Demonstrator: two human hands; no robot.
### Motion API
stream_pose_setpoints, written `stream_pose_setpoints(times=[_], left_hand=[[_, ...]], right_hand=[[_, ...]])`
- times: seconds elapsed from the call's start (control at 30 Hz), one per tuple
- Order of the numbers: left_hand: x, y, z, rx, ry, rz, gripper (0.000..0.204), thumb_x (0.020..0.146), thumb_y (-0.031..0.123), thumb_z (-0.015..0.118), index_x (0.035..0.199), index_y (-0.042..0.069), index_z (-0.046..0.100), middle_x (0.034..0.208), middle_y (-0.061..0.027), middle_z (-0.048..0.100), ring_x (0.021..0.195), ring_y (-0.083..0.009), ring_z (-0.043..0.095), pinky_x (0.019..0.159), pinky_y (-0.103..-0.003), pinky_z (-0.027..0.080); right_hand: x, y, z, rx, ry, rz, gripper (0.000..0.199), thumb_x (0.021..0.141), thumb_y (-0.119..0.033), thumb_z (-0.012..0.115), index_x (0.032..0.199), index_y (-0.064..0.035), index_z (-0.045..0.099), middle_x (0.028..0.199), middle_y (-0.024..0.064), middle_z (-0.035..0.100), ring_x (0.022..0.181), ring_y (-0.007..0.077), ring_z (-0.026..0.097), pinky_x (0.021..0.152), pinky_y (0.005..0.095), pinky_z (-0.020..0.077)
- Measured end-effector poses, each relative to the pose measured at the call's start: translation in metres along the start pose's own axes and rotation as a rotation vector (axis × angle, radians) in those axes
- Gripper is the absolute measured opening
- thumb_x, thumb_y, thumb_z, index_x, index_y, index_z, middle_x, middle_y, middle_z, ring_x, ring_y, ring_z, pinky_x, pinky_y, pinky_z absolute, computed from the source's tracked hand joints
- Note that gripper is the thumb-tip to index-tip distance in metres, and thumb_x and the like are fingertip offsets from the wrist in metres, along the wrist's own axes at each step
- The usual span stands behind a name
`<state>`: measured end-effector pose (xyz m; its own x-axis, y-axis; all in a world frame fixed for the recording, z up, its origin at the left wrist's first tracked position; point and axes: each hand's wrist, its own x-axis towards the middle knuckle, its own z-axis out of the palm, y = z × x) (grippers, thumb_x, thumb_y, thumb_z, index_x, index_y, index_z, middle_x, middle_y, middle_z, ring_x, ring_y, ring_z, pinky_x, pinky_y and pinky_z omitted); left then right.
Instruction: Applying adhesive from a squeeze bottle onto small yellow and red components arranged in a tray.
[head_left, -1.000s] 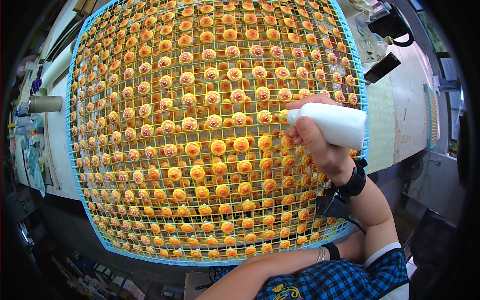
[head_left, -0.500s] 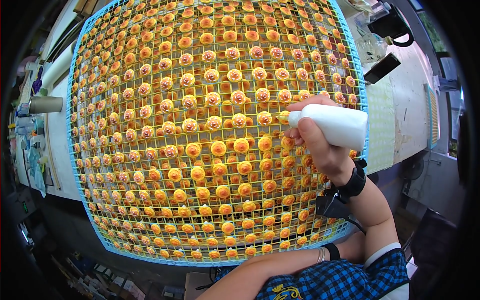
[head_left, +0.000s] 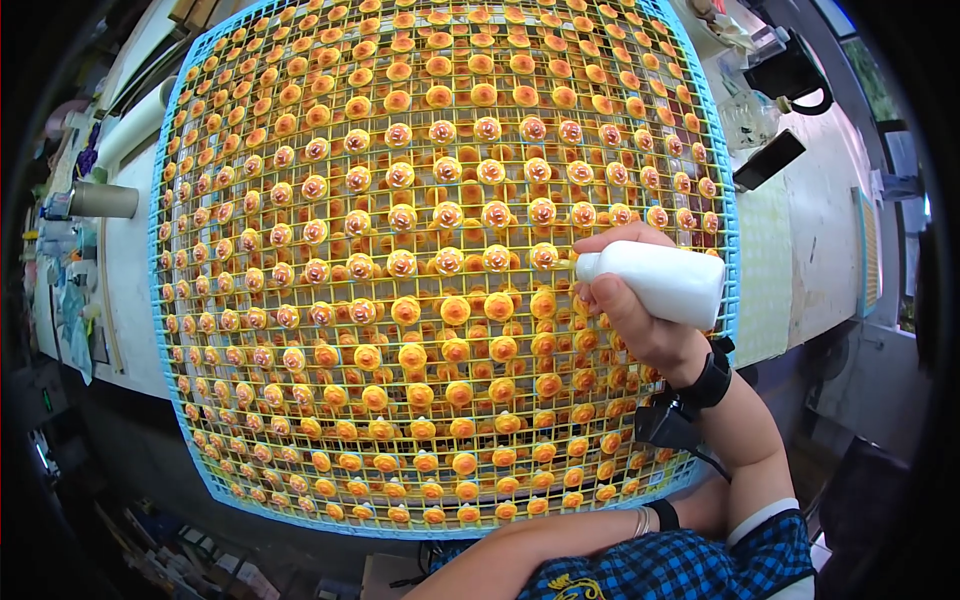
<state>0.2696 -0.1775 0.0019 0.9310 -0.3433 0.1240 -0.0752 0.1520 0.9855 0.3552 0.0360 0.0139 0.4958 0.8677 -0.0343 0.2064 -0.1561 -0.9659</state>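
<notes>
A large wire grid tray with a light blue rim (head_left: 157,300) fills the view, and small orange flower-shaped pieces (head_left: 455,310) sit in its cells, many with a white or pink centre. My right hand (head_left: 640,325) grips a white squeeze bottle (head_left: 660,282) lying sideways, its nozzle pointing left at a piece near the tray's right side. A black band sits on that wrist. My left forearm (head_left: 520,560) lies along the bottom edge in a blue checked sleeve; the left hand itself is out of sight.
The tray rests on a white worktable (head_left: 800,220). A black phone-like slab (head_left: 768,160) and a black-handled jug (head_left: 790,75) stand at the right back. A grey cup (head_left: 100,200) and small bottles sit at the left edge.
</notes>
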Motion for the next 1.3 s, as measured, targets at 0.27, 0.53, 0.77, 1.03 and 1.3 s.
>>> stream_pose_setpoints(times=[0.27, 0.53, 0.77, 1.03, 1.3], left_hand=[[-0.004, 0.007, -0.009, -0.06, 0.067, -0.017, 0.018, 0.078, 0.011, 0.043, 0.086, 0.003, 0.057, 0.093, -0.0161, 0.057, 0.09, -0.0287, 0.052, 0.078, -0.032, 0.04], [-0.002, 0.006, -0.004, -0.144, -0.001, -0.037, 0.019, 0.078, 0.011, 0.042, 0.089, 0.004, 0.056, 0.1, -0.0155, 0.053, 0.1, -0.0273, 0.044, 0.087, -0.034, 0.031], [0.003, 0.002, 0.008, -0.078, -0.038, -0.071, 0.018, 0.077, 0.01, 0.043, 0.088, 0.004, 0.056, 0.1, -0.0162, 0.052, 0.101, -0.0266, 0.042, 0.086, -0.032, 0.03], [-0.004, -0.032, -0.012, -0.242, -0.038, -0.068, 0.019, 0.075, 0.015, 0.045, 0.082, 0.002, 0.057, 0.089, -0.0172, 0.056, 0.088, -0.0321, 0.05, 0.076, -0.036, 0.039], [-0.068, -0.008, -0.21, 0.401, 0.257, -0.203, 0.02, 0.075, 0.016, 0.045, 0.081, 0.002, 0.057, 0.087, -0.0175, 0.057, 0.085, -0.0329, 0.051, 0.074, -0.036, 0.04]], right_hand=[[0.0, -0.001, 0.001, 0.047, 0.015, 0.057, 0.019, 0.073, -0.015, 0.064, 0.086, -0.004, 0.056, 0.078, 0.0044, 0.056, 0.069, 0.0118, 0.055, 0.06, 0.0228, 0.0436], [-0.002, 0.001, 0.002, 0.05, 0.008, 0.059, 0.018, 0.074, -0.015, 0.063, 0.087, -0.0039, 0.056, 0.077, 0.0042, 0.056, 0.069, 0.0109, 0.055, 0.059, 0.0225, 0.0433], [-0.004, -0.003, -0.005, 0.071, 0.021, 0.035, 0.014, 0.075, -0.014, 0.059, 0.085, -0.0032, 0.056, 0.076, 0.0044, 0.056, 0.067, 0.0115, 0.055, 0.059, 0.0225, 0.0432], [0.002, 0.003, -0.003, 0.369, -0.002, 0.006, 0.022, 0.077, -0.014, 0.056, 0.095, -0.0023, 0.049, 0.073, 0.0039, 0.054, 0.064, 0.0084, 0.052, 0.057, 0.0205, 0.042], [-0.022, 0.009, -0.015, 0.423, 0.146, 0.007, 0.023, 0.078, -0.02, 0.053, 0.094, -0.0049, 0.045, 0.071, 0.0033, 0.05, 0.055, 0.0089, 0.049, 0.051, 0.0245, 0.0465]])
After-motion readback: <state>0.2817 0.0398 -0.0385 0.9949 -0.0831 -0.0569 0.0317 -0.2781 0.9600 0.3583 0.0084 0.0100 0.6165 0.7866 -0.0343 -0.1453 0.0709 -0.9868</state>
